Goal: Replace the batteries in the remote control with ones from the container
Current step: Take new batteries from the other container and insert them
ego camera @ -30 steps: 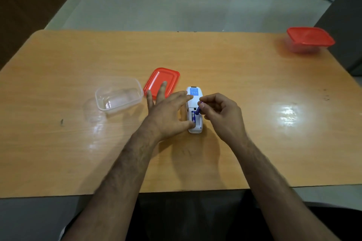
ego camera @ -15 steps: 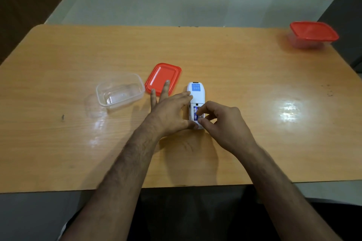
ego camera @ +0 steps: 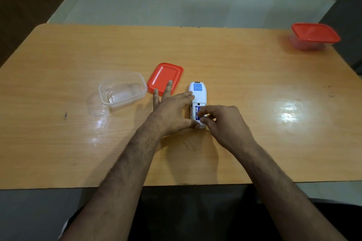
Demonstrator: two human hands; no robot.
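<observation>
A white remote control (ego camera: 197,94) lies face down mid-table with its battery bay uncovered. Blue batteries (ego camera: 196,110) sit in the bay. My left hand (ego camera: 172,111) steadies the remote from its left side with forefinger and thumb, the other fingers spread. My right hand (ego camera: 221,121) pinches down on a battery at the bay's near end; its fingertips hide that end. A clear plastic container (ego camera: 122,91) stands open to the left with no batteries visible inside, and its red lid (ego camera: 164,77) lies beside it.
A second clear container with a red lid on (ego camera: 314,35) stands at the far right corner of the wooden table (ego camera: 254,64). The near table edge runs just under my forearms. Tiled floor and chair legs lie beyond the far edge.
My right hand came down from holding a battery tilted above the bay to pressing it flat into the bay. The left hand stayed on the remote.
</observation>
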